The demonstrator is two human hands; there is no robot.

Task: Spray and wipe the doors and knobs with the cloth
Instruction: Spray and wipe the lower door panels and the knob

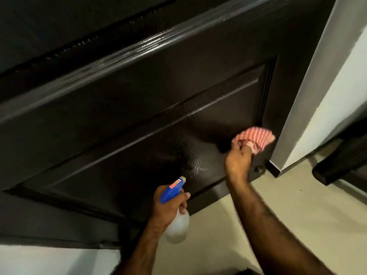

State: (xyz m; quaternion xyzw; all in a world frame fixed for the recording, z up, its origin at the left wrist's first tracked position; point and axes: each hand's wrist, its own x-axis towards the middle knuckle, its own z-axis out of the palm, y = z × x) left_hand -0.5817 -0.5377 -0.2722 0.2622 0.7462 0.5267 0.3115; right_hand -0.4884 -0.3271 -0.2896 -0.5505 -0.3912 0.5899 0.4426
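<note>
So, nearest me: left hand (170,203) has its grip wrapped round the neck of the spray bottle (175,213), blue trigger head up, nozzle aimed at the lower door panel (139,155), held just off the surface, not touching. I'd leave the trigger alone now; there's already a wet patch (193,165) shining on the panel just beyond the nozzle, and more liquid would likely only run down to the floor (288,205).

Further out, right hand (238,157) has its grip bunched tight on the red-and-white striped cloth (256,138), pressed to the door near the panel's lower right corner, next to the raised moulding (266,92). Hand looks motion-blurred, so prob mid-stroke.

To do this step well imo: pull the cloth back across the wet patch in overlapping passes, flat palm pressure, then run an edge along the moulding groove where damp collects. Small round fitting (258,169) low on the door by the wrist — can't tell what it is. No knob in view; that's left to do, along w/ the upper door.
</note>
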